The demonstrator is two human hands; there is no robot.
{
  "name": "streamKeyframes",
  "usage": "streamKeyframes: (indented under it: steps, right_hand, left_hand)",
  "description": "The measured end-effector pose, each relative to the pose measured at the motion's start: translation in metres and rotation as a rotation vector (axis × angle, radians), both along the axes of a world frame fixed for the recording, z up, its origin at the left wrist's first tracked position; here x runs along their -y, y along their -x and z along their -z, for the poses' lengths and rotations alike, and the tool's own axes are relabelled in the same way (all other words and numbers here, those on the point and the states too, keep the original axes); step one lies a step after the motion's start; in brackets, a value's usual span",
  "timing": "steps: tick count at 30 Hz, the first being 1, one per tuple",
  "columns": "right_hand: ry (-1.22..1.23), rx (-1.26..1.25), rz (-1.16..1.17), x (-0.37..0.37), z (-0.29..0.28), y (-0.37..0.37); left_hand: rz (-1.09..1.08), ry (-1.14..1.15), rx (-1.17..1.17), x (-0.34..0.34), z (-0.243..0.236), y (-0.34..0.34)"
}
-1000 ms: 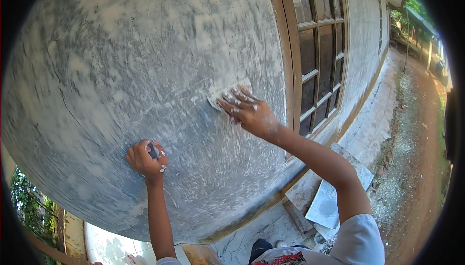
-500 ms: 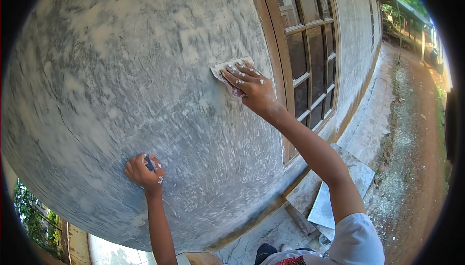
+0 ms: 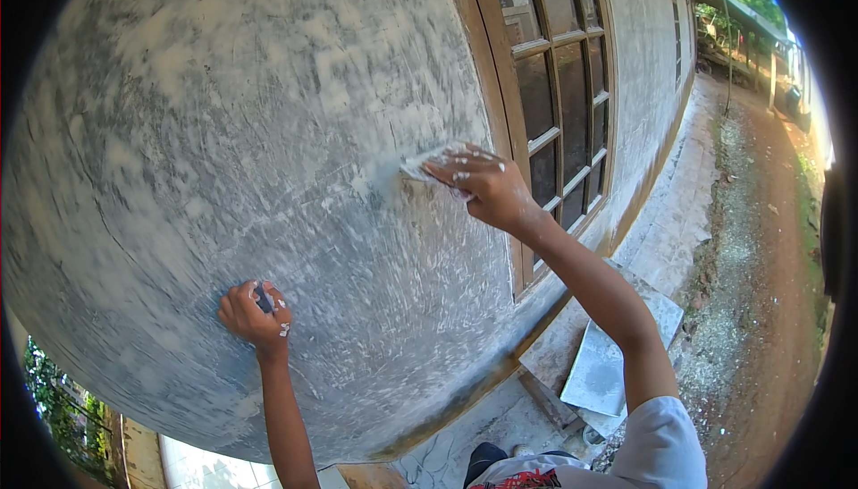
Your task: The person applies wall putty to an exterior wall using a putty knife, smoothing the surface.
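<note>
Grey wall (image 3: 340, 248), streaked with white filler, fills most of the view. My right hand (image 3: 493, 189), its fingers smeared white, grips a flat putty spreader (image 3: 424, 164) coated in white paste. The spreader is tilted nearly edge-on at the wall, left of the window frame. Lower and to the left, my left hand (image 3: 254, 317) is closed around a small dark object (image 3: 264, 299), close against the wall. Most of that object is hidden by the fingers, so its kind cannot be told. White specks cling to this hand too.
A brown wooden window (image 3: 520, 122) with several panes stands right of my right hand. Below my right arm, pale flat slabs (image 3: 594, 368) lie at the wall's foot. A dirt path (image 3: 769, 310) runs along the right, with greenery (image 3: 58, 400) at the lower left.
My right hand has moved down and toward the window, and the spreader has turned from face-on to nearly edge-on. The left hand stays at about the same place on the wall.
</note>
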State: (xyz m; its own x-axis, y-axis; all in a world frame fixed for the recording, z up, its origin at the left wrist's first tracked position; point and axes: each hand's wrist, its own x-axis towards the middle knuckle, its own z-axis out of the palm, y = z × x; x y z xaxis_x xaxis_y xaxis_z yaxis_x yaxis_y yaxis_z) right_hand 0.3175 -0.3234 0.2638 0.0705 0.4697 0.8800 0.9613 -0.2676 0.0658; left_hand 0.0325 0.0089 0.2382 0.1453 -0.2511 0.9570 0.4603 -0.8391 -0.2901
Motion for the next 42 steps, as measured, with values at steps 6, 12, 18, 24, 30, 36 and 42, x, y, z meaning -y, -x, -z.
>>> streamKeyframes:
  steps: [6, 12, 18, 24, 30, 36, 42]
  right_hand:
    - [-0.160, 0.085, 0.008, -0.035, -0.067, -0.010]
    - [0.026, -0.049, -0.048, -0.029, 0.076, -0.013]
    - [0.321, -0.109, 0.009, 0.002, 0.041, -0.006]
    - [-0.181, 0.132, -0.013, -0.025, -0.120, 0.000]
    - [-0.166, 0.142, -0.001, -0.047, -0.018, -0.027]
    - [0.116, -0.052, -0.026, -0.014, 0.112, 0.001]
    - [-0.110, 0.035, -0.036, -0.007, 0.014, -0.005]
  left_hand:
    - [-0.005, 0.006, 0.002, -0.005, 0.003, 0.008]
    - [-0.012, -0.003, -0.007, 0.001, 0.001, 0.002]
    - [-0.042, -0.019, -0.014, -0.004, 0.002, 0.001]
    - [-0.045, -0.015, -0.003, -0.007, 0.005, 0.003]
    - [-0.054, -0.001, -0.005, -0.004, 0.005, 0.003]
    - [-0.037, 0.000, -0.006, -0.003, 0.000, 0.002]
    - [-0.047, 0.004, -0.016, -0.005, 0.006, 0.005]
